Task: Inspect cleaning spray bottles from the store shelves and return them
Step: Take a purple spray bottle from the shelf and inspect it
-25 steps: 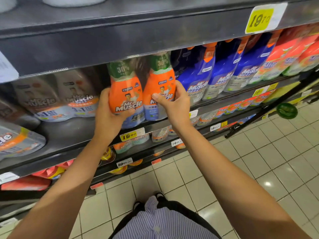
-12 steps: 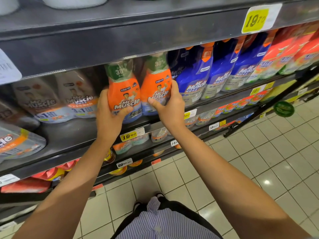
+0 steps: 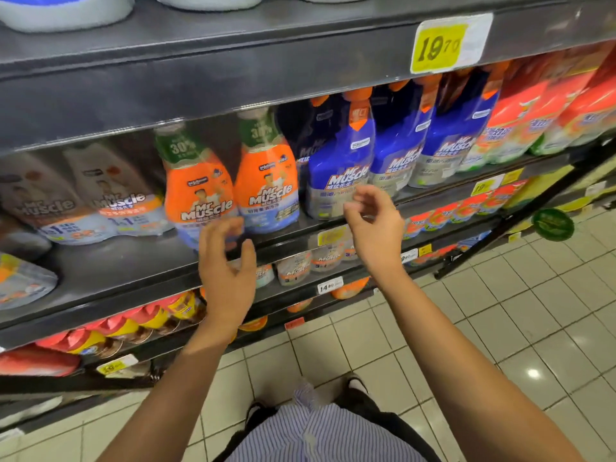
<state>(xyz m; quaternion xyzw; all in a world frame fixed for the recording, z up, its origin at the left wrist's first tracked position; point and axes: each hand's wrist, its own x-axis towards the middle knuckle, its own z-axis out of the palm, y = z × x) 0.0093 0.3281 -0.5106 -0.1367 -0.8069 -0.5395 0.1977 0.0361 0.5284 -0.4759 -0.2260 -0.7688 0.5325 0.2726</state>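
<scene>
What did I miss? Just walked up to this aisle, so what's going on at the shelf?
A person faces a store shelf of cleaning sprays. Both hands are empty, fingers loosely spread: the left hand hovers before the left orange bottle, the right hand near the blue bottles. That bottle and the right orange bottle stand side by side on the shelf; nothing is held.

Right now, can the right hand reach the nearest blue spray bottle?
Probably yes: the right hand hovers empty just before the blue spray bottle at the shelf front, nothing between them.
</scene>
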